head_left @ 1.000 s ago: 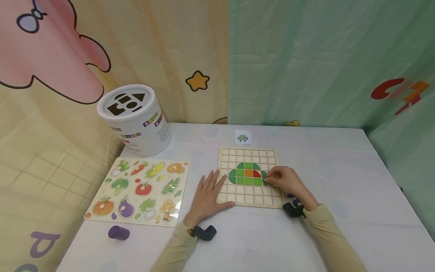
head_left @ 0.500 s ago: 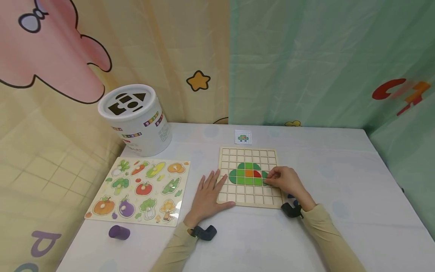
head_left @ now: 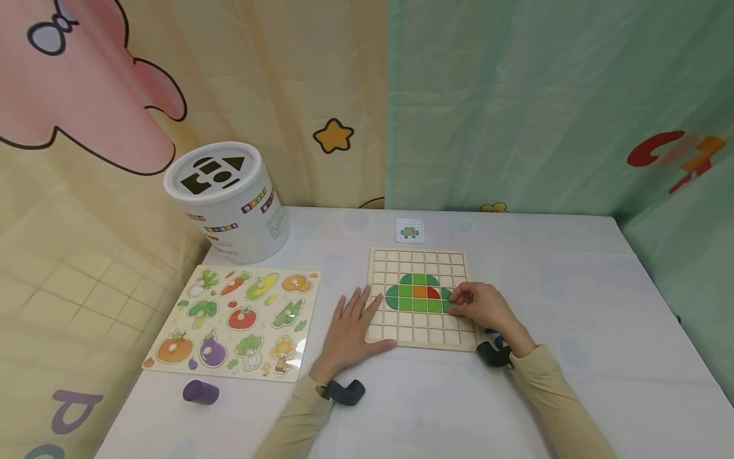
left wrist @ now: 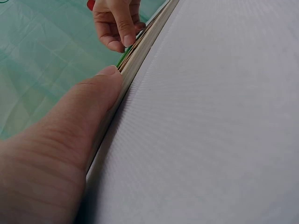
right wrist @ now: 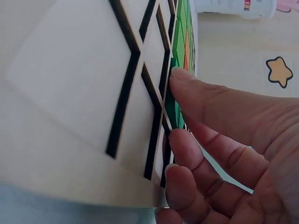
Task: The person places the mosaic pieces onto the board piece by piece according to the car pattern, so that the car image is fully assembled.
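In the head view a wooden grid board [head_left: 413, 335] lies on the table. Green, orange and red tiles form a car-like shape in its middle. My right hand [head_left: 484, 309] is at the right end of that shape, thumb and fingertips pinching the edges of a dark green tile [right wrist: 171, 102], which lies in the grid beside the light green row. My left hand [head_left: 346, 331] rests with fingers spread at the board's lower left corner. Its thumb [left wrist: 105, 86] lies along the board's front edge in the left wrist view.
A small card [head_left: 410, 231] with a car picture lies behind the board. Dark blue pieces [head_left: 499, 342] lie partly hidden by my right wrist. At left are a vegetable puzzle [head_left: 264, 325], a white bucket [head_left: 246, 223] with a slotted lid and a purple cylinder [head_left: 201, 392].
My right fingertips have shifted slightly right, and more of the dark green tile shows, in line with the row beside it. The left hand has stayed in place.
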`<action>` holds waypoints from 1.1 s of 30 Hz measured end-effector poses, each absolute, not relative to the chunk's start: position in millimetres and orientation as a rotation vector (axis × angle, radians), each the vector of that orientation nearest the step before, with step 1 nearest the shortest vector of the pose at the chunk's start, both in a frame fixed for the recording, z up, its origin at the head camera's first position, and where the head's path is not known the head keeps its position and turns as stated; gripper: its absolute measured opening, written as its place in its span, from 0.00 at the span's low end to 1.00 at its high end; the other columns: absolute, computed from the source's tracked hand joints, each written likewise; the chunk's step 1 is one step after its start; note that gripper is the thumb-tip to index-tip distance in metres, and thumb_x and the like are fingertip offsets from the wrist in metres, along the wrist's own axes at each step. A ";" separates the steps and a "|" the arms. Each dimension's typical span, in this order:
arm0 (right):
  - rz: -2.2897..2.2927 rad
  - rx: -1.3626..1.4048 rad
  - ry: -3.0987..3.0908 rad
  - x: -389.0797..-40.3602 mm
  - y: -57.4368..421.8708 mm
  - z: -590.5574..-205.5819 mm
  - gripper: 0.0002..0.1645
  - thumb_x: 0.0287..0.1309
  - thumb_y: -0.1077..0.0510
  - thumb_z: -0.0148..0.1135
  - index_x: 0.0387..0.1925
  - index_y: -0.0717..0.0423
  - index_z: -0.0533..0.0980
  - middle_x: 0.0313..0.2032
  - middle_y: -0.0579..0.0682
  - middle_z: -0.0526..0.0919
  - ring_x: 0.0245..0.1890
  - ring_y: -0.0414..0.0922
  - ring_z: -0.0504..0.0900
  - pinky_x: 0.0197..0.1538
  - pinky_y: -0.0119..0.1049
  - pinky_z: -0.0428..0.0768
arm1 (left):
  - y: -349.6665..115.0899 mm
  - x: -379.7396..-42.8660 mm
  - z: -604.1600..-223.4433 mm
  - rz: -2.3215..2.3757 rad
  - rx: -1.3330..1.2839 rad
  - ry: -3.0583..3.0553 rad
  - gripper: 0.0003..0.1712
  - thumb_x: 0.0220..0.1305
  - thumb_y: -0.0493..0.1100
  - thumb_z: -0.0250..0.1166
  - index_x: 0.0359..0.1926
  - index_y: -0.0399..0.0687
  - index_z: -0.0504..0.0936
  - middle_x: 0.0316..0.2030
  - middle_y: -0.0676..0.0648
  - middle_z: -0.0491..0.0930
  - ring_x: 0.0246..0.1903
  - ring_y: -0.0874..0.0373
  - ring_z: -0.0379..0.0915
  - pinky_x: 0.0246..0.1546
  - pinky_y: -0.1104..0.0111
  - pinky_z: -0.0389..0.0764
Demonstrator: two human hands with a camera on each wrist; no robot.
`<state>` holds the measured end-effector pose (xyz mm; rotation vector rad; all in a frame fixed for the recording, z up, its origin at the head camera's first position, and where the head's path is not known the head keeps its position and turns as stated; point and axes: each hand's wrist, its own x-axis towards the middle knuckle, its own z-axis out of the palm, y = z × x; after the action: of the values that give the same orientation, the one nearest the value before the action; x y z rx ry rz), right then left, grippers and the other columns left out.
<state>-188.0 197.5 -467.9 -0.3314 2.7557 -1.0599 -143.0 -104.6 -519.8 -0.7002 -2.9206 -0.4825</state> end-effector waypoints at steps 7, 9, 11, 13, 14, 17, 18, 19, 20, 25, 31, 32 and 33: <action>-1.042 -0.327 2.789 -185.1 196.0 -466.9 0.11 0.48 0.56 0.73 0.30 0.55 0.78 0.23 0.44 0.75 0.23 0.43 0.70 0.27 0.36 0.67 | -104.6 -142.7 -517.1 -0.500 -0.699 -2.923 0.55 0.53 0.77 0.54 0.73 0.52 0.56 0.73 0.45 0.45 0.72 0.50 0.36 0.69 0.53 0.36; -1.035 -0.339 2.794 -183.3 197.2 -466.8 0.11 0.50 0.55 0.72 0.31 0.55 0.78 0.24 0.44 0.75 0.24 0.43 0.70 0.27 0.36 0.68 | -104.2 -142.7 -517.0 -0.489 -0.701 -2.926 0.55 0.53 0.77 0.54 0.73 0.52 0.55 0.73 0.45 0.45 0.71 0.49 0.36 0.69 0.53 0.37; -1.032 -0.340 2.802 -180.8 200.0 -466.4 0.10 0.51 0.54 0.71 0.31 0.54 0.79 0.25 0.44 0.76 0.24 0.43 0.70 0.27 0.36 0.68 | -103.6 -142.4 -517.1 -0.487 -0.705 -2.928 0.55 0.53 0.77 0.54 0.73 0.52 0.55 0.73 0.44 0.45 0.71 0.49 0.36 0.69 0.53 0.37; -1.047 -0.347 2.811 -177.2 204.3 -464.8 0.09 0.54 0.53 0.69 0.31 0.54 0.79 0.26 0.44 0.77 0.25 0.42 0.71 0.27 0.35 0.70 | -103.2 -142.0 -516.8 -0.494 -0.708 -2.928 0.55 0.53 0.77 0.54 0.73 0.51 0.55 0.73 0.44 0.45 0.71 0.49 0.36 0.69 0.52 0.37; -1.062 -0.350 2.821 -175.1 207.0 -463.6 0.09 0.55 0.52 0.68 0.31 0.53 0.79 0.27 0.44 0.78 0.25 0.42 0.72 0.26 0.35 0.71 | -103.1 -141.8 -516.7 -0.499 -0.707 -2.928 0.55 0.53 0.77 0.54 0.73 0.51 0.55 0.73 0.44 0.45 0.71 0.49 0.36 0.69 0.52 0.37; -1.111 -0.352 2.885 -169.7 217.3 -460.3 0.09 0.57 0.52 0.67 0.30 0.53 0.80 0.26 0.44 0.79 0.25 0.42 0.73 0.24 0.35 0.72 | -103.4 -141.3 -516.2 -0.508 -0.700 -2.927 0.55 0.53 0.76 0.55 0.73 0.51 0.56 0.73 0.45 0.45 0.71 0.49 0.36 0.69 0.53 0.37; -1.125 -0.351 2.913 -168.1 221.3 -459.1 0.09 0.57 0.52 0.67 0.30 0.54 0.80 0.25 0.44 0.79 0.24 0.43 0.73 0.23 0.36 0.71 | -103.6 -141.3 -516.1 -0.506 -0.696 -2.928 0.55 0.53 0.76 0.55 0.73 0.51 0.55 0.73 0.45 0.45 0.71 0.49 0.36 0.69 0.53 0.37; -1.130 -0.333 2.945 -166.3 225.3 -458.2 0.09 0.57 0.51 0.67 0.30 0.53 0.80 0.24 0.44 0.79 0.24 0.42 0.73 0.21 0.37 0.72 | -103.7 -141.3 -516.1 -0.505 -0.694 -2.928 0.55 0.53 0.76 0.54 0.73 0.51 0.55 0.73 0.45 0.45 0.72 0.49 0.35 0.69 0.53 0.36; -1.133 -0.313 2.974 -164.4 229.6 -457.3 0.10 0.57 0.51 0.66 0.29 0.53 0.80 0.24 0.43 0.78 0.23 0.42 0.73 0.20 0.39 0.72 | -103.8 -141.3 -516.2 -0.500 -0.691 -2.928 0.55 0.53 0.76 0.54 0.73 0.51 0.55 0.73 0.45 0.45 0.72 0.50 0.35 0.69 0.53 0.36; -1.130 -0.205 3.021 -156.2 250.3 -455.0 0.13 0.59 0.47 0.64 0.30 0.54 0.80 0.23 0.45 0.78 0.23 0.43 0.71 0.21 0.42 0.71 | -104.3 -141.6 -516.2 -0.512 -0.698 -2.916 0.55 0.53 0.76 0.55 0.73 0.51 0.55 0.73 0.45 0.45 0.71 0.50 0.36 0.69 0.52 0.37; -1.047 -0.215 2.993 -149.2 266.8 -460.6 0.06 0.57 0.55 0.67 0.31 0.54 0.79 0.24 0.44 0.78 0.25 0.42 0.73 0.22 0.41 0.76 | -104.8 -142.2 -518.3 -0.515 -0.699 -2.914 0.55 0.52 0.77 0.54 0.73 0.52 0.55 0.73 0.45 0.45 0.72 0.50 0.36 0.69 0.53 0.37; -1.042 -0.234 2.977 -148.0 268.0 -461.8 0.05 0.56 0.57 0.67 0.31 0.54 0.79 0.24 0.43 0.77 0.25 0.42 0.73 0.22 0.41 0.76 | -104.8 -142.3 -518.6 -0.516 -0.699 -2.914 0.55 0.52 0.77 0.54 0.73 0.52 0.55 0.73 0.45 0.45 0.72 0.50 0.36 0.69 0.53 0.37; -1.049 -0.248 2.951 -147.0 268.8 -462.7 0.05 0.55 0.58 0.67 0.31 0.55 0.79 0.24 0.43 0.77 0.25 0.42 0.73 0.22 0.40 0.76 | -104.7 -142.4 -518.8 -0.520 -0.700 -2.913 0.55 0.52 0.77 0.54 0.73 0.52 0.55 0.73 0.45 0.45 0.71 0.50 0.36 0.69 0.53 0.36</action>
<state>-147.0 268.8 -462.7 -0.2481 2.9506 -1.0493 -142.4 -104.7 -518.8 -0.7005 -2.9134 -0.5205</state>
